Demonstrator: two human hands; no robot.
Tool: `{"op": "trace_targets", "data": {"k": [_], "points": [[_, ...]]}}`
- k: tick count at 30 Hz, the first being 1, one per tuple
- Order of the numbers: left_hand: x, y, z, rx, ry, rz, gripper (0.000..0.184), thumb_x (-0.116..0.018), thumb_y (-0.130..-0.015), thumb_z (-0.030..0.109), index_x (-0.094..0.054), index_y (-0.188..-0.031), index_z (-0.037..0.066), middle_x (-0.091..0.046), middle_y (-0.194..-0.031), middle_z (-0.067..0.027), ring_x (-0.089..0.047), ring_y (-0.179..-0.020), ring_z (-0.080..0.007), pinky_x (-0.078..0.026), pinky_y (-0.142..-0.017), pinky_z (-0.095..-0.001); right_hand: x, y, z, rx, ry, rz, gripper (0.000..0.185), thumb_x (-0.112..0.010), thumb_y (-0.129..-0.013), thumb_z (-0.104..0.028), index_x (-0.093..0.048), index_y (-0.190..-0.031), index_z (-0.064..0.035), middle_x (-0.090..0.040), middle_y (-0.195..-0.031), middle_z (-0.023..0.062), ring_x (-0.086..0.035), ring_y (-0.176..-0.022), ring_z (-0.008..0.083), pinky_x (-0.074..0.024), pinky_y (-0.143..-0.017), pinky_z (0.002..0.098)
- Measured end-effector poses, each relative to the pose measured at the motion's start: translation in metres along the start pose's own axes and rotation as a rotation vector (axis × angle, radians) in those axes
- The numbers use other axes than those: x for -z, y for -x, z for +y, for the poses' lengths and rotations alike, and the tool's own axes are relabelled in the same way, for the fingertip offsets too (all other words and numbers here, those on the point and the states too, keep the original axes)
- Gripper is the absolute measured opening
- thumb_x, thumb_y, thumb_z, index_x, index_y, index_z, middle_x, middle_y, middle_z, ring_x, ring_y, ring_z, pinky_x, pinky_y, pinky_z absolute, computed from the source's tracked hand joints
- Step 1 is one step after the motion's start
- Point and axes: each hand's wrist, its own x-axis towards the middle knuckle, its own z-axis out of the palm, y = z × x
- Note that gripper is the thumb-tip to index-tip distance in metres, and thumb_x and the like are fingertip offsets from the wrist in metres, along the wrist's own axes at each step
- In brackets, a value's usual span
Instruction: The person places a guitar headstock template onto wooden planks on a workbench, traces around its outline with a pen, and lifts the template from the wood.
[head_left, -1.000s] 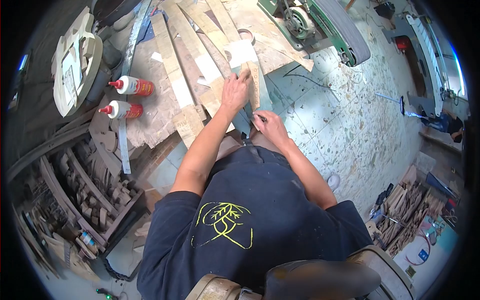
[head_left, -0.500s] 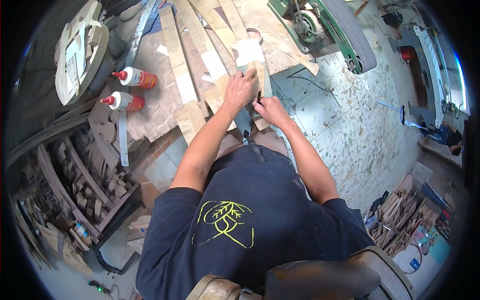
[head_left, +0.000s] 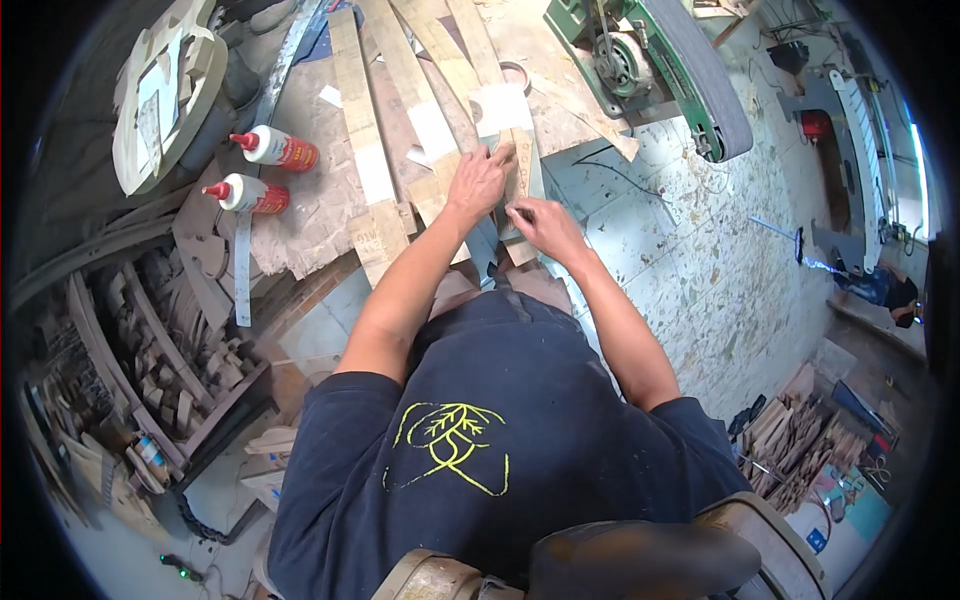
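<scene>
While strips (head_left: 353, 80) cross the workbench (head_left: 312, 222), floor (head_left: 690, 250) gleams.

Two bottles (head_left: 280, 149) are set near the left edge of the surface (head_left: 320, 215). Four strips (head_left: 360, 110) are laid from the far edge toward the near one, with three white patches (head_left: 375, 176) seen on them. One ring (head_left: 527, 77) and one sander (head_left: 665, 65) are found toward the right edge; two hands (head_left: 480, 182) are held at the near edge.

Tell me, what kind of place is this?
Probably a woodworking shop: I see long wooden strips, squeeze bottles that look like glue, and what seems a green belt sander.
</scene>
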Motion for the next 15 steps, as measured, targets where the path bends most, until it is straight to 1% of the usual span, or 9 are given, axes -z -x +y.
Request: {"op": "trace_targets", "data": {"k": [3, 4, 6, 7, 10, 11, 12, 13, 15], "points": [[0.002, 0.0, 0.001, -0.002, 0.0, 0.003, 0.047, -0.06, -0.083, 0.008, -0.071, -0.128, 0.012, -0.056, -0.145, 0.0013, -0.058, -0.105, -0.0246, -0.049, -0.089, -0.0379, -0.014, 0.025, 0.01, 0.125, 0.125, 0.002, 0.015, -0.066, -0.095, -0.018, -0.073, -0.096, -0.0045, -0.073, -0.094, 0.0164, -0.07, -0.086, 0.0353, -0.0558, -0.076, 0.0434], [0.003, 0.001, 0.002, -0.002, 0.002, 0.001, 0.047, -0.06, -0.083, 0.008, -0.071, -0.128, 0.012, -0.056, -0.145, 0.0013, -0.057, -0.105, -0.0248, -0.049, -0.089, -0.0379, -0.014, 0.033, 0.009, 0.119, 0.142, -0.03, 0.014, -0.067, -0.095, -0.017, -0.073, -0.096, -0.0044, -0.073, -0.094, 0.0161, -0.07, -0.088, 0.0353, -0.0559, -0.077, 0.0434], [0.004, 0.001, 0.007, 0.001, -0.07, -0.007, 0.042, -0.058, -0.086, 0.012, -0.072, -0.125, 0.011, -0.057, -0.145, -0.0014, -0.057, -0.108, -0.0257, -0.049, -0.088, -0.0397, -0.014, 0.044, 0.006, 0.109, 0.179, -0.093, 0.013, -0.068, -0.093, -0.016, -0.072, -0.096, -0.0043, -0.073, -0.095, 0.0156, -0.069, -0.09, 0.0353, -0.0562, -0.078, 0.0434], [0.004, 0.001, 0.011, 0.002, -0.105, -0.012, 0.039, -0.057, -0.088, 0.014, -0.073, -0.124, 0.011, -0.057, -0.145, -0.0028, -0.057, -0.11, -0.0261, -0.048, -0.088, -0.0406, -0.016, 0.045, 0.006, 0.204, 0.104, 0.073, 0.012, -0.069, -0.094, -0.014, -0.072, -0.095, -0.0021, -0.073, -0.086, 0.0141, -0.072, -0.08, 0.029, -0.0564, -0.072, 0.0385], [0.004, -0.003, 0.032, 0.049, -0.183, -0.171, 0.038, -0.056, -0.09, 0.016, -0.073, -0.122, 0.004, -0.05, -0.154, -0.0158, -0.055, -0.122, -0.0282, -0.047, -0.089, -0.0396, 0.005, 0.047, 0.0, -0.22, -0.232, 0.259, 0.014, -0.067, -0.097, -0.014, -0.071, -0.096, -0.0001, -0.071, -0.075, 0.0119, -0.07, -0.068, 0.0178, -0.0539, -0.065, 0.0333], [-0.002, -0.005, 0.04, 0.077, -0.195, -0.147, 0.038, -0.056, -0.089, 0.015, -0.073, -0.12, 0.0, -0.047, -0.154, -0.0209, -0.055, -0.123, -0.029, -0.048, -0.09, -0.0393, 0.018, 0.037, 0.006, -0.076, -0.163, 0.413, 0.018, -0.064, -0.1, -0.015, -0.072, -0.095, 0.0009, -0.068, -0.068, 0.008, -0.064, -0.062, 0.0107, -0.0503, -0.059, 0.0302], [-0.017, -0.007, 0.049, 0.108, -0.206, -0.123, 0.037, -0.056, -0.089, 0.014, -0.072, -0.117, -0.005, -0.044, -0.155, -0.0259, -0.056, -0.123, -0.0298, -0.048, -0.091, -0.0389, 0.034, 0.032, 0.003, -0.248, -0.233, 0.434, 0.019, -0.064, -0.101, -0.016, -0.072, -0.095, -0.0001, -0.069, -0.069, 0.0061, -0.065, -0.064, 0.0109, -0.0508, -0.06, 0.0293], [-0.03, -0.008, 0.058, 0.141, -0.216, -0.099, 0.038, -0.056, -0.088, 0.013, -0.072, -0.115, -0.009, -0.042, -0.156, -0.031, -0.056, -0.123, -0.0306, -0.049, -0.092, -0.0386, 0.044, 0.024, 0.01, -0.278, -0.239, 0.526, 0.018, -0.064, -0.101, -0.016, -0.072, -0.094, -0.0011, -0.07, -0.073, 0.0048, -0.064, -0.066, 0.0095, -0.0502, -0.061, 0.0278], [-0.049, -0.014, 0.073, 0.203, -0.274, -0.07, 0.038, -0.056, -0.089, 0.012, -0.07, -0.114, -0.013, -0.038, -0.155, -0.0366, -0.055, -0.126, -0.0325, -0.049, -0.095, -0.0394, 0.068, 0.008, 0.002, -0.256, -0.223, 0.551, 0.019, -0.065, -0.101, -0.017, -0.072, -0.095, -0.0005, -0.071, -0.076, 0.0047, -0.063, -0.067, 0.0083, -0.0501, -0.062, 0.027]]}}
